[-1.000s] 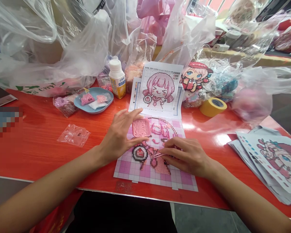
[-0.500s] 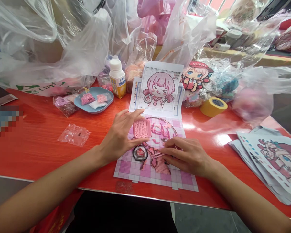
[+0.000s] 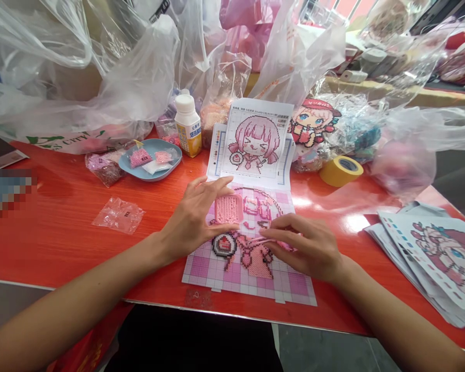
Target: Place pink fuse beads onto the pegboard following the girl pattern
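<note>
Fingers of your right hand (image 3: 313,249) pinched slim pink tweezers (image 3: 259,241), tips pointing left above the pink-and-white checked board (image 3: 201,267); your left hand (image 3: 189,217) gripped the square pink bead tray (image 3: 228,208) by its edges, leftward and beyond those tips.

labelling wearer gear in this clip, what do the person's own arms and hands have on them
The left hand and right hand are ungloved, with no rings visible. The left forearm and right forearm show no sleeves, watch or bracelet. Nail details are too small to tell.
</note>
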`<control>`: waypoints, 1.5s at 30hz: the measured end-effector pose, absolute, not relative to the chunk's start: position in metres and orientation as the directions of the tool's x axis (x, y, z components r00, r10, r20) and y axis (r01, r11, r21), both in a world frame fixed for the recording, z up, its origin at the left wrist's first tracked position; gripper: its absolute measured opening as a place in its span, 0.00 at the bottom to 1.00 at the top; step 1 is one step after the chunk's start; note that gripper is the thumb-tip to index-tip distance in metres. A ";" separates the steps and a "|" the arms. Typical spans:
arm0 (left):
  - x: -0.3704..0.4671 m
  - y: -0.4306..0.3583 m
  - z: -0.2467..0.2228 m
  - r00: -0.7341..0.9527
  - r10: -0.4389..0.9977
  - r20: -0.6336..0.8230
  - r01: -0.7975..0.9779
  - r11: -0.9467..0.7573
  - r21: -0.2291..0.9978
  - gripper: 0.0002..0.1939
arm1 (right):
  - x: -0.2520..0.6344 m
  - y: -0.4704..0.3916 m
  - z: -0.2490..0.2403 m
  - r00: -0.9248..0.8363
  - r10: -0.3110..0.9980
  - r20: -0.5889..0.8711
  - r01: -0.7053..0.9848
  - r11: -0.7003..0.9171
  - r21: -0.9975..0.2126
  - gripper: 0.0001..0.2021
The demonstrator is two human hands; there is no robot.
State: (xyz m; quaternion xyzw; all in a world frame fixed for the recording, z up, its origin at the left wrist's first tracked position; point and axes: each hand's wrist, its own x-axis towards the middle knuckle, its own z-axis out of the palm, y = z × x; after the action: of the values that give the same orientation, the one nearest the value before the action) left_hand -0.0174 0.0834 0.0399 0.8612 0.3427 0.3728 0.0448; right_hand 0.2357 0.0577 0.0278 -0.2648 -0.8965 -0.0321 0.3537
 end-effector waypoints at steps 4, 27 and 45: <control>-0.016 0.082 0.039 0.551 0.590 0.590 0.491 -0.801 0.342 0.43 | 0.235 0.058 0.031 -0.475 0.452 0.755 0.569 0.812 -0.128 0.16; -0.013 0.079 0.037 0.623 0.486 0.612 0.378 -0.873 0.309 0.41 | 0.233 0.060 0.025 -0.511 0.465 0.723 0.629 0.776 -0.055 0.11; -0.019 0.086 0.041 0.442 0.582 0.683 0.608 -0.754 0.249 0.40 | 0.236 0.057 0.027 -0.651 0.423 0.630 0.481 0.872 -0.089 0.06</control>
State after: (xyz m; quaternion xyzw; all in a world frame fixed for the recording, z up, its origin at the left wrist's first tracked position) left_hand -0.0188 0.0859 0.0406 0.8489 0.3503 0.3955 -0.0166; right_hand 0.2356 0.0570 0.0267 -0.2491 -0.9075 -0.0429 0.3355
